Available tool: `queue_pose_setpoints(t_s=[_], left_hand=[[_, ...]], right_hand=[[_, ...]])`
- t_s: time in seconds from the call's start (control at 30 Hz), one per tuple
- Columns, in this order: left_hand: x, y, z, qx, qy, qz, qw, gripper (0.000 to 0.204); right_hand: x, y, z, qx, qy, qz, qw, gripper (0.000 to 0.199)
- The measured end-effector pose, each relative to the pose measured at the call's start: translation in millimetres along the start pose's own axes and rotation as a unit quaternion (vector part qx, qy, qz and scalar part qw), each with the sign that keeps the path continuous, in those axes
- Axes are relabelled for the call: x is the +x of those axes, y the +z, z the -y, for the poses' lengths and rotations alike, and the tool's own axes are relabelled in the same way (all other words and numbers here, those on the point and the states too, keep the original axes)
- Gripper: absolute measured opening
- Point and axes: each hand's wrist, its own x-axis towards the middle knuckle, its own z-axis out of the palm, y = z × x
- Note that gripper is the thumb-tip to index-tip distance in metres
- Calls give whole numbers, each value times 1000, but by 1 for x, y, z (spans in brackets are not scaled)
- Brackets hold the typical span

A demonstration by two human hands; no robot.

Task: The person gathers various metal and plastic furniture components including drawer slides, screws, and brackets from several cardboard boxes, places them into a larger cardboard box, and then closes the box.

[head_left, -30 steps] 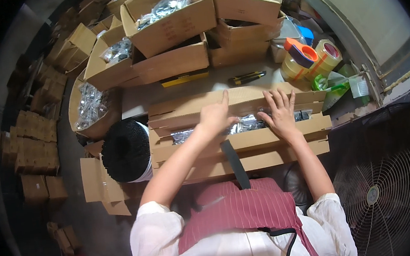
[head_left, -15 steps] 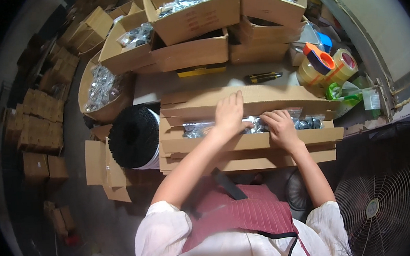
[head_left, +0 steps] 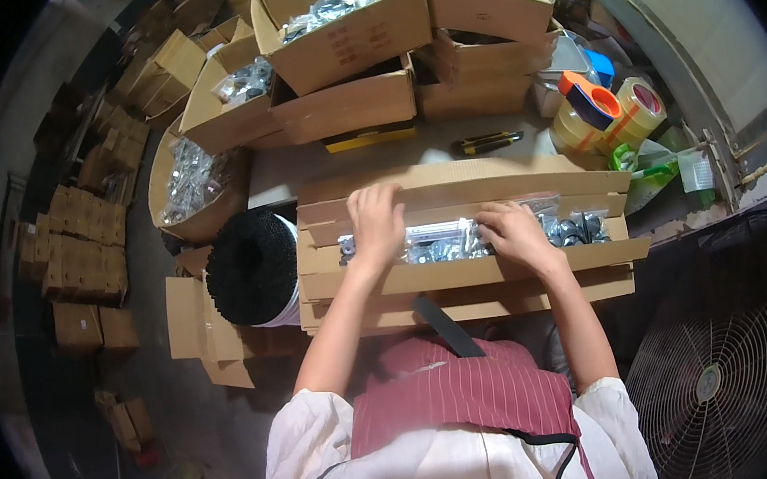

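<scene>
Long cardboard box [head_left: 470,273] looks packed but not closed yet, flaps apart: left hand [head_left: 376,223] flat on its far flap, right hand [head_left: 514,231] resting unclenched on the bagged metal parts [head_left: 444,241] inside.

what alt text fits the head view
Seen from above, a person's left hand and right hand press on the flaps of a cardboard box of bagged metal parts, with tape rolls to the right.
</scene>
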Motion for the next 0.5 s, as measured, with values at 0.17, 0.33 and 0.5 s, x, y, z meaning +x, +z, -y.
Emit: queue_pose_setpoints(t_s=[0.17, 0.33, 0.5], left_hand=[[9, 15, 13, 7, 5, -10, 1000, 33], [17, 25, 20, 1, -14, 23, 1000, 36], [20, 34, 38, -11, -44, 70, 997, 42]], right_hand=[[3, 8, -1, -44, -11, -6, 999, 28], [7, 10, -3, -56, -33, -35, 997, 27], [9, 16, -4, 8, 15, 23, 1000, 31]])
